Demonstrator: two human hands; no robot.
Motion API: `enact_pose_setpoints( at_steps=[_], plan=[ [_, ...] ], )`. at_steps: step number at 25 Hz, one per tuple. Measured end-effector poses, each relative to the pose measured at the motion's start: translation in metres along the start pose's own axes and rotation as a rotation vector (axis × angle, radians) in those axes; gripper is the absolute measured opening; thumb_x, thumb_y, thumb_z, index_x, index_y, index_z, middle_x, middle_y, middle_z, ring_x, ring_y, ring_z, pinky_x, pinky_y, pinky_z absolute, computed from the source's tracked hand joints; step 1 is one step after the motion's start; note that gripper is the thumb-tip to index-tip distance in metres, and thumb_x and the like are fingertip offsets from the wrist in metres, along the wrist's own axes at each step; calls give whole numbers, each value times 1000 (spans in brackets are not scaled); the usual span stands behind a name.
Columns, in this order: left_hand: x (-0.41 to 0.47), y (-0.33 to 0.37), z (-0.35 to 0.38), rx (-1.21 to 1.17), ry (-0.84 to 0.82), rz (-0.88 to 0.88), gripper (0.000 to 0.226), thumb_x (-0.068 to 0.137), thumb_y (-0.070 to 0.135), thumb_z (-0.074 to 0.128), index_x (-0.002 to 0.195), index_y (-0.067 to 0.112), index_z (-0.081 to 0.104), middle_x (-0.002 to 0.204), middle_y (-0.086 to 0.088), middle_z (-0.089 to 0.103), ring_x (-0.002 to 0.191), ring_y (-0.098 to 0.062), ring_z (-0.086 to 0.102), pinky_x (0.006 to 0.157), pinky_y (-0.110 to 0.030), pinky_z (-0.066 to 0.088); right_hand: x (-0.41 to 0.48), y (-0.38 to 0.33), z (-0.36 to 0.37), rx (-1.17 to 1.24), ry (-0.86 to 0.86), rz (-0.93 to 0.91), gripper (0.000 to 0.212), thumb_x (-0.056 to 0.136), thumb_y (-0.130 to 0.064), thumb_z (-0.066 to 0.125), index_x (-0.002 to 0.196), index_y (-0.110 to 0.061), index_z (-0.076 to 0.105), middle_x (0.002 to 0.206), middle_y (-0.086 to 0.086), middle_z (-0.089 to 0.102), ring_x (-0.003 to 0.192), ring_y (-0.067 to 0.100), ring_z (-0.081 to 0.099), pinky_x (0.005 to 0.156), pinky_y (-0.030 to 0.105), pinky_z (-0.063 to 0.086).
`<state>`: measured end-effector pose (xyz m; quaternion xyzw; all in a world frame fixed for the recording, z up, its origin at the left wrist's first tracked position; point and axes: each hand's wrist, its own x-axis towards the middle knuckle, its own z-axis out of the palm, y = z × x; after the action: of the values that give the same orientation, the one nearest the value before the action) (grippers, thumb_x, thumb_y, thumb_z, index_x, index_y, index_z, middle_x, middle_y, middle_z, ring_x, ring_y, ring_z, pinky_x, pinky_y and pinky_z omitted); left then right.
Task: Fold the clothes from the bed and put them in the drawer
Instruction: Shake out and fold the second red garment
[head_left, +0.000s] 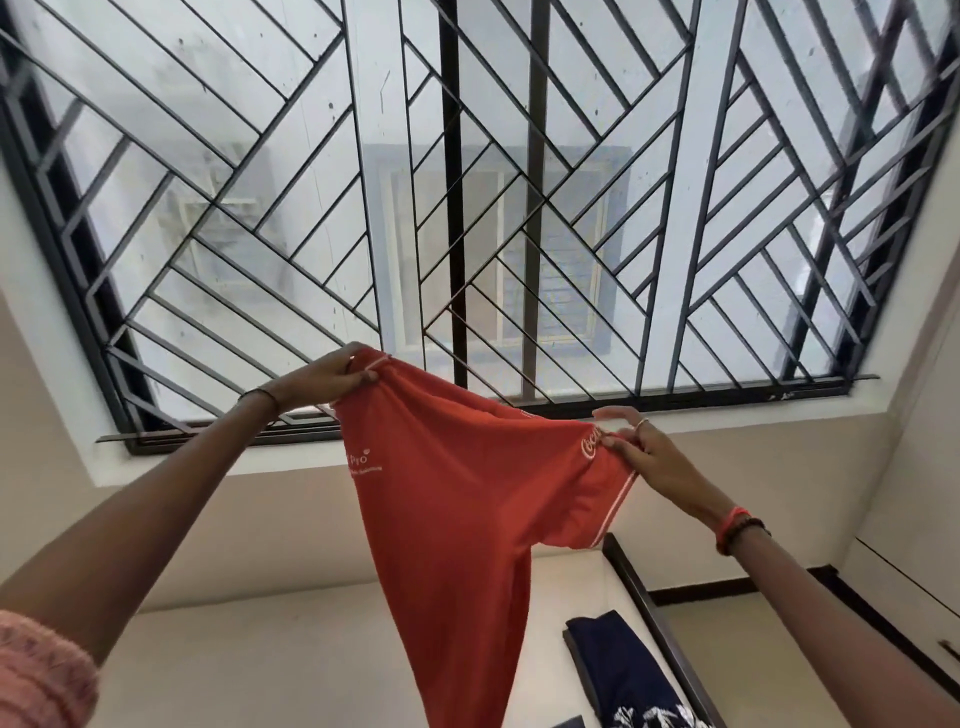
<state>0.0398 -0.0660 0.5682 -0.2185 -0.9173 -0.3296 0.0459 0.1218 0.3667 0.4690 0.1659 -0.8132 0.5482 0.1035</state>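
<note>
**Here, a red shirt held up at the window**

Here the left hand (327, 376) is raised highest, its fingers curled round one top corner of the shirt (457, 509) and pinching the cloth. The right hand (644, 457), lower and off to the side, pinches the other shoulder beside a white script logo; its thumb and bent fingers grip the fabric, while one finger sticks out straight above them. A ring (642, 423) shows on that hand. A thin dark band (260, 397) circles the left wrist, and orange and dark bracelets (737, 530) circle the right. A pink knitted sleeve (41, 670) shows at the lower left edge.

So the shirt hangs in the air between the two hands, stretched across the top and falling loose below, with one short sleeve with a white stripe drooping under the right hand. Small white lettering sits on its chest near the left hand.

Behind it stands a wide window (467, 182) with a black grille of slanted bars. Below, on a pale surface (260, 649), lies a dark blue garment (618, 670) with a white print, just beside a dark frame (654, 613).
</note>
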Motion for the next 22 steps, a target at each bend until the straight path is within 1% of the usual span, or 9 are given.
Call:
enact_pose_setpoints(
  at_steps=[2,6,8,10,13,15,17,19,22],
  plan=[
    [-5,-6,7,-28,7,-50,19,98,23,49,116,17,50,104,2,58,91,-5,56,74,-19,46,3,1,10,58,35,53,20,99,-14,46,113,-19,60,94,4,67,82,12,60,70,19,49],
    [-13,-21,22,-88,59,-118,32,98,40,44,112,12,50,97,5,56,86,-7,53,69,-22,44,7,1,23,92,30,109,17,99,-21,46,102,-23,62,98,3,66,82,4,62,73,19,50],
    [-20,-27,27,-100,65,-133,24,99,32,46,112,12,48,95,6,56,83,-5,53,66,-17,46,6,-2,26,84,-41,135,15,94,-25,56,107,-19,62,98,3,67,82,10,64,73,24,53],
    [-26,-30,29,-101,78,-124,14,99,20,49,111,13,47,91,6,55,79,-3,53,59,-10,47,4,-6,26,55,-154,167,30,85,-20,69,112,-16,60,99,2,68,84,14,68,72,26,56],
    [-34,-36,26,-109,113,-112,13,97,15,52,110,13,50,88,3,57,72,-1,57,58,-9,47,3,-7,28,-122,-303,196,33,83,-15,70,114,-14,59,98,3,68,83,15,68,69,20,54],
    [-36,-45,21,-80,88,-98,19,95,24,57,110,14,58,91,-3,61,75,-8,58,63,-19,50,6,-3,32,-211,-276,188,19,86,-6,66,102,-16,64,90,3,67,78,9,64,68,20,51],
    [-42,-49,16,-76,37,-83,15,92,29,61,106,23,64,88,-1,64,74,-9,58,60,-20,49,12,6,41,-369,-164,169,24,82,7,60,85,-16,67,80,8,66,73,13,59,65,25,45],
    [-48,-44,15,-136,-1,-75,14,90,30,63,103,28,65,87,6,66,73,-2,60,60,-17,49,15,16,55,-569,-71,160,25,79,7,56,85,-11,71,78,12,68,73,19,60,64,27,45],
    [-55,-38,11,-190,-40,-94,19,84,39,66,97,24,68,74,14,67,65,4,60,54,-14,45,11,25,77,-662,-21,191,26,79,4,51,93,-5,71,83,14,70,78,26,66,71,36,53]
  ],
)
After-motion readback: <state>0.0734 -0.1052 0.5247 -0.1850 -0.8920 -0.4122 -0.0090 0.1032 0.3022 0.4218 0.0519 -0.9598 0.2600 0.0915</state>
